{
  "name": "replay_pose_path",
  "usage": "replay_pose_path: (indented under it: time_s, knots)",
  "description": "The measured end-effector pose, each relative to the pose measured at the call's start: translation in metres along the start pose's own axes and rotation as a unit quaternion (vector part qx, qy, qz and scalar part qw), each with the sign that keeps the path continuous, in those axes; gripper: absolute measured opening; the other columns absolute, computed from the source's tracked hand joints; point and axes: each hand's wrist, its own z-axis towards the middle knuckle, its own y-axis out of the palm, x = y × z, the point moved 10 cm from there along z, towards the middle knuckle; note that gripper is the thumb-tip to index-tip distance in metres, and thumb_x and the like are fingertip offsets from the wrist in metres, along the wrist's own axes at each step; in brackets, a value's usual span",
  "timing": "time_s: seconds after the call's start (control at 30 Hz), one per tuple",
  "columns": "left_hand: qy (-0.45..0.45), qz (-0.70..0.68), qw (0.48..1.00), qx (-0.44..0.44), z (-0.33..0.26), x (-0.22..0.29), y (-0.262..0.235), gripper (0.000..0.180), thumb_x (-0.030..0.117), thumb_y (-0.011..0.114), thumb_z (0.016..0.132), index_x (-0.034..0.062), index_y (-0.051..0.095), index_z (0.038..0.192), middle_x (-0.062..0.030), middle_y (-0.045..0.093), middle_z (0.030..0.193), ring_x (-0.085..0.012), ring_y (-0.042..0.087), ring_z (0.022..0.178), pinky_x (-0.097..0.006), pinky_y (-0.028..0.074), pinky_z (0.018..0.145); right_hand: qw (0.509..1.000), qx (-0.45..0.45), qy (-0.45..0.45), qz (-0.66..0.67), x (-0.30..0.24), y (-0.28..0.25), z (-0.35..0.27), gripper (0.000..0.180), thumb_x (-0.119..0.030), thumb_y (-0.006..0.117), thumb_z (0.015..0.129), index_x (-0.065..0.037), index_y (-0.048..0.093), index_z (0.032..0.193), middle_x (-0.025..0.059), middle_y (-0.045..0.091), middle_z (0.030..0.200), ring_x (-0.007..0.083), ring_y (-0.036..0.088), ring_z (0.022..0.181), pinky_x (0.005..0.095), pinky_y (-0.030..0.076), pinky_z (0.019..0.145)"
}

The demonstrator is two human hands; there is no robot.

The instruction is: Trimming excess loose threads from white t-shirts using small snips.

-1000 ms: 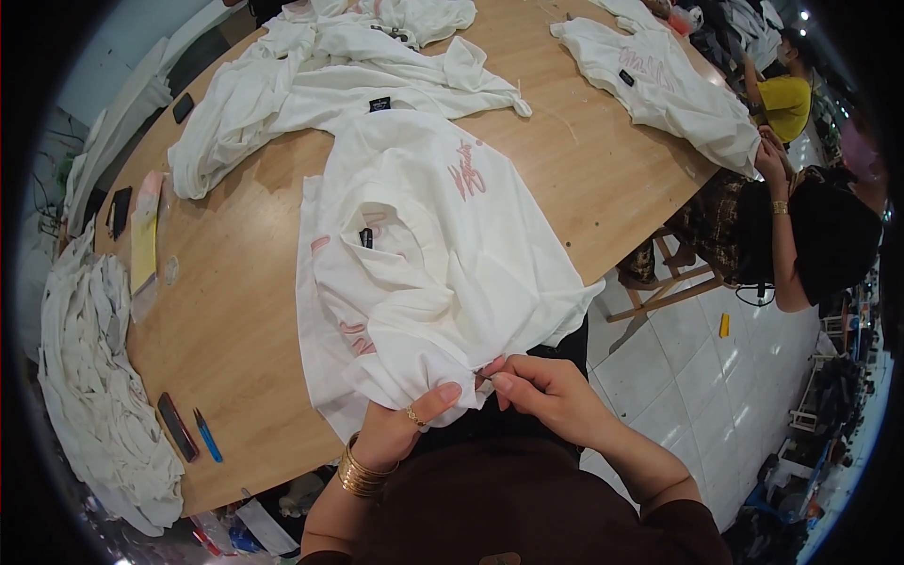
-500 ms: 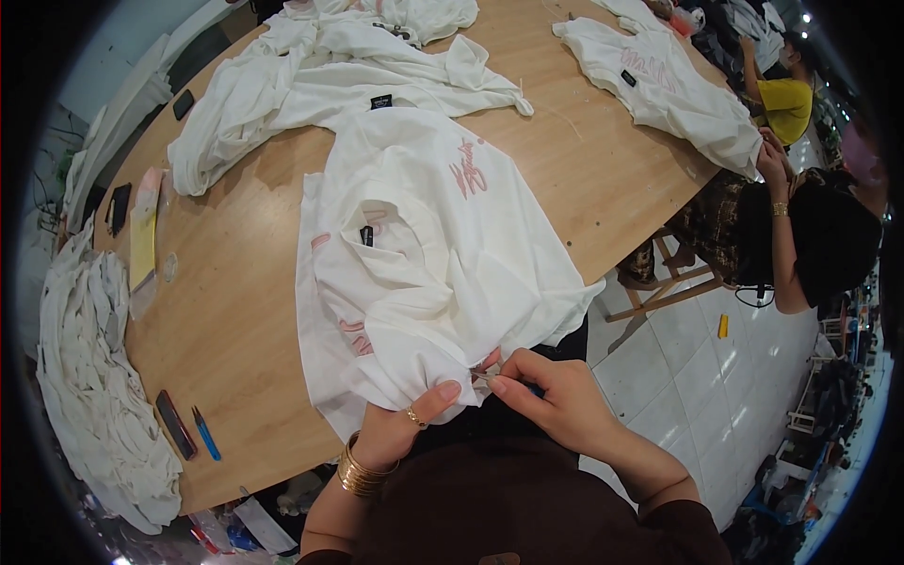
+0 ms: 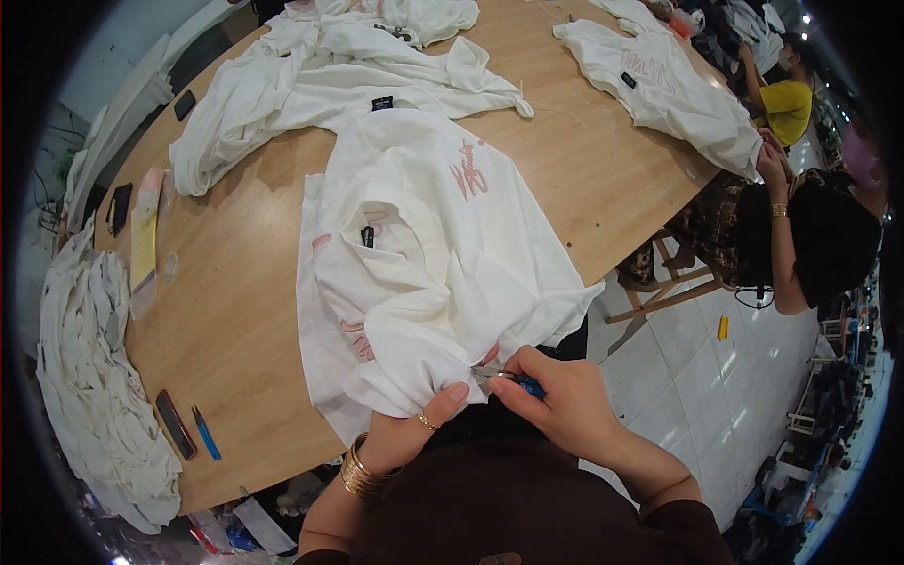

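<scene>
A white shirt (image 3: 424, 330) with pink script lettering lies bunched over the near edge of the table, its collar opening facing up. My left hand (image 3: 414, 426) pinches a fold of its cloth, with the thumb on top and the other fingers hidden under the fabric. In my right hand (image 3: 560, 395) is a pair of small thread snips (image 3: 530, 386) with a blue handle. Their metal tip meets the cloth just right of my left thumb. Beneath the bunched shirt, another white shirt (image 3: 508, 235) with pink script is spread out.
White garments are heaped on the wooden table (image 3: 235, 320) at the far left, and a cloth pile (image 3: 89, 377) hangs by its left edge. A dark red case (image 3: 176, 425) and a blue-handled tool (image 3: 206, 433) lie left. At right, a seated person (image 3: 829, 235) handles another white shirt (image 3: 659, 89).
My right hand has shifted slightly right and down, and more of the snips' blades and blue handle shows. My left hand keeps its hold on the cloth.
</scene>
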Motion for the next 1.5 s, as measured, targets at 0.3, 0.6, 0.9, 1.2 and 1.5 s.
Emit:
replay_pose_path:
  time_s: [0.3, 0.6, 0.9, 1.2, 1.5]
  knots:
    - [0.013, 0.029, 0.999, -0.009, -0.001, 0.001, 0.001, 0.026, 0.006, 0.058, 0.08, -0.0016, 0.053, 0.104, -0.0051, 0.057, 0.097, -0.0127, 0.052, 0.09, -0.026, 0.041, 0.08, 0.999, -0.022, 0.042, 0.025, 0.008, 0.006, 0.003, 0.026, -0.031, 0.061, 0.079, -0.007, 0.054, 0.074, 0.008, 0.05, 0.051, 0.0241, 0.051, 0.042, 0.0311, 0.038, 0.04]
    - [-0.101, -0.169, 0.98, 0.014, 0.001, -0.029, -0.008, 0.053, 0.004, 0.064, 0.073, 0.0007, 0.039, 0.12, -0.0079, 0.052, 0.108, -0.0173, 0.052, 0.099, -0.029, 0.042, 0.085, 0.991, -0.029, 0.073, 0.108, 0.016, 0.005, 0.001, 0.024, -0.03, 0.059, 0.081, -0.007, 0.055, 0.077, 0.0079, 0.05, 0.053, 0.0227, 0.05, 0.044, 0.0292, 0.038, 0.042]
    - [-0.105, -0.184, 0.977, 0.025, 0.0, -0.031, -0.011, 0.058, 0.004, 0.065, 0.071, 0.0013, 0.036, 0.121, -0.0077, 0.049, 0.111, -0.0173, 0.05, 0.101, -0.03, 0.042, 0.085, 0.996, -0.042, 0.04, 0.074, 0.009, 0.009, 0.0, 0.022, -0.029, 0.059, 0.081, -0.007, 0.055, 0.079, 0.0087, 0.05, 0.052, 0.0234, 0.051, 0.044, 0.0297, 0.038, 0.042]
    - [-0.091, -0.128, 0.987, 0.023, -0.002, -0.028, -0.012, 0.057, 0.006, 0.065, 0.072, 0.0006, 0.036, 0.121, -0.0076, 0.049, 0.111, -0.0168, 0.049, 0.102, -0.029, 0.042, 0.085, 0.99, -0.058, 0.067, 0.109, 0.017, 0.017, 0.001, 0.023, -0.029, 0.057, 0.082, -0.006, 0.056, 0.078, 0.0076, 0.049, 0.053, 0.0227, 0.049, 0.044, 0.0302, 0.037, 0.043]
    - [-0.099, -0.16, 0.982, -0.002, 0.0, -0.035, -0.011, 0.056, 0.007, 0.065, 0.072, -0.0002, 0.037, 0.12, -0.008, 0.05, 0.11, -0.017, 0.049, 0.101, -0.03, 0.041, 0.086, 0.98, -0.08, 0.092, 0.158, 0.016, 0.016, -0.001, 0.026, -0.03, 0.055, 0.084, -0.005, 0.056, 0.077, 0.0079, 0.048, 0.053, 0.0224, 0.047, 0.044, 0.0299, 0.036, 0.044]
